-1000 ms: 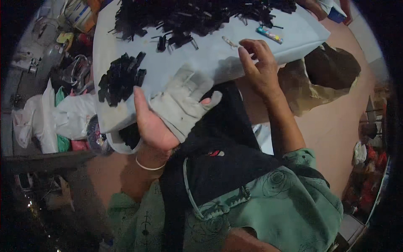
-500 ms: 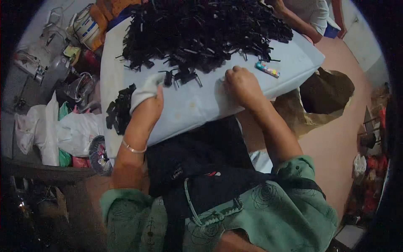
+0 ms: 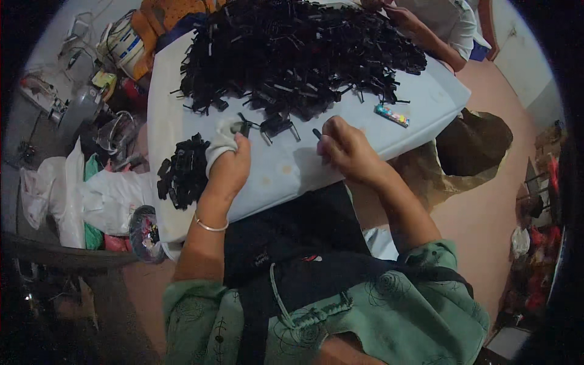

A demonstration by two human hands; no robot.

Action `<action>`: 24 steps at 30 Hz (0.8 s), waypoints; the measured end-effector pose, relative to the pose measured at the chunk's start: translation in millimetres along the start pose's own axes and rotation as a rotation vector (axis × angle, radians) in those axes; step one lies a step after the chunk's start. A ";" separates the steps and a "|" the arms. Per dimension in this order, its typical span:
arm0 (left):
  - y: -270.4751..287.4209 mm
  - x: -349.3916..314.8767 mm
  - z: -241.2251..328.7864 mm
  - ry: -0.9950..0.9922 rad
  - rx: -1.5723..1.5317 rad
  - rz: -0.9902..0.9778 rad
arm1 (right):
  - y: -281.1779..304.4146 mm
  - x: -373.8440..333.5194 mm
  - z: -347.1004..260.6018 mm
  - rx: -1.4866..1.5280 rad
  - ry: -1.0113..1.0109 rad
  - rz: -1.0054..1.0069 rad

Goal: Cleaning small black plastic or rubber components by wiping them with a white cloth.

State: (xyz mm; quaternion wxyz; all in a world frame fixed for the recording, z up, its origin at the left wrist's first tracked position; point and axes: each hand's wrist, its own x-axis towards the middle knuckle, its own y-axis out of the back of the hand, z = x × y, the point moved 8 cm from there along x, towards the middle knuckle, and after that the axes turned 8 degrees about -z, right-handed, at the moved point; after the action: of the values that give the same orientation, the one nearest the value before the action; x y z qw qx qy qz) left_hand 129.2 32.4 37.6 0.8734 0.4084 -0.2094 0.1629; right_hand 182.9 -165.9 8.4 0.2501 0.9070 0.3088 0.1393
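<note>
Left hand point(image 3: 228, 167) clenches a white cloth point(image 3: 220, 141); right hand point(image 3: 344, 149) pinches a black part point(image 3: 317, 133) below the pile point(image 3: 292, 55)—grip firmly, keep both near it.

Head-worn fisheye, steeply down, close over table point(image 3: 420, 100)

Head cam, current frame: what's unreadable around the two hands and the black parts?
- Left hand: head view; a white cloth wraps its fingers, so the grip on the black part is hidden.
- Right hand: fingers curl over a small dark piece; its shape is too small to tell.
- Big black pile: single parts blur together.
- Co-worker's hand: cut off by the top edge.
</note>
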 end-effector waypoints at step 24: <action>-3.3 -60.9 36.1 0.150 -0.558 -0.117 | -61.6 -35.2 -76.4 0.159 0.494 -0.001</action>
State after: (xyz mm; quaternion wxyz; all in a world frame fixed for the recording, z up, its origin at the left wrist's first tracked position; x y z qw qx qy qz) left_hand 70.0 -4.7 26.0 0.9729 0.1505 -0.1571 0.0782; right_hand 94.5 -117.9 35.6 0.0949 0.8624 0.3707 0.3316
